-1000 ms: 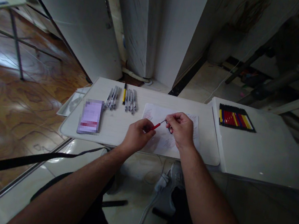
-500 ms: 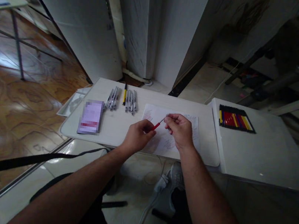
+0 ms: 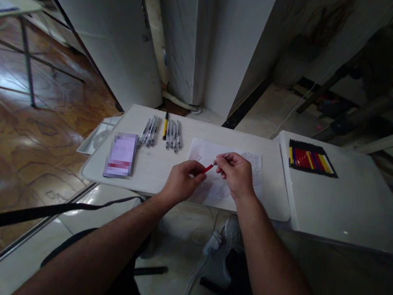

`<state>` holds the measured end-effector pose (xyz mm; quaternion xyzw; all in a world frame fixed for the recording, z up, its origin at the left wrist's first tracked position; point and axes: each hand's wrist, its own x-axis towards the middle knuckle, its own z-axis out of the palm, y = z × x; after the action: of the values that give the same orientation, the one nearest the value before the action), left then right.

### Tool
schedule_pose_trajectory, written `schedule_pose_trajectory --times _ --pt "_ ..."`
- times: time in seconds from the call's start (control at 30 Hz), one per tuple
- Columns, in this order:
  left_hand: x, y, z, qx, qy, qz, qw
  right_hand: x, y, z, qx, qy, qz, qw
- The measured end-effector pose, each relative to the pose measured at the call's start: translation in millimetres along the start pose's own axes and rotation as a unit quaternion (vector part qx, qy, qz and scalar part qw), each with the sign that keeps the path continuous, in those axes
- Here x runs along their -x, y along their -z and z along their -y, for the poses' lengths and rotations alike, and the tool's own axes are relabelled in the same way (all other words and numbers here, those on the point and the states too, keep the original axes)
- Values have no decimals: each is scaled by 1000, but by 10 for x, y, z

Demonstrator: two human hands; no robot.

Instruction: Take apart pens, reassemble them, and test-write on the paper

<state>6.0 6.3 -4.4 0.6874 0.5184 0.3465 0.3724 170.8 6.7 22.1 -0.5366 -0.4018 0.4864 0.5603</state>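
My left hand (image 3: 182, 180) is closed around the red barrel of a pen (image 3: 208, 168), held at a slant above a white sheet of paper (image 3: 204, 147). A thin dark rod sticks out of the barrel's upper right end, and the fingertips of my right hand (image 3: 239, 176) pinch it. A short thin end shows above those fingers; whether it belongs to the same rod I cannot tell. Handwriting in reddish and dark ink covers parts of the sheet, which lies flat under both hands.
Several clear pens (image 3: 174, 135) lie in two groups on the white table (image 3: 152, 170), with a yellow-and-black pen (image 3: 165, 127) between them. A blurred purple package or phone (image 3: 121, 155) lies at left. On the right-hand surface sits a black tray (image 3: 330, 168) of coloured pens.
The gap between the red barrel and my right fingers has become shorter, and a thin end now shows above the right hand. The view has shifted slightly.
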Motion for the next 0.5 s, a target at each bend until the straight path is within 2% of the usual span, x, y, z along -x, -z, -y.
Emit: schedule_pose_trajectory --times 0.33,0.5 --pt "36 14 -14 8 9 -6 1000 38 -6 -51 113 55 2 992" --pt "43 1 1 17 10 -10 1000 45 -1 -79 123 55 -2 991"
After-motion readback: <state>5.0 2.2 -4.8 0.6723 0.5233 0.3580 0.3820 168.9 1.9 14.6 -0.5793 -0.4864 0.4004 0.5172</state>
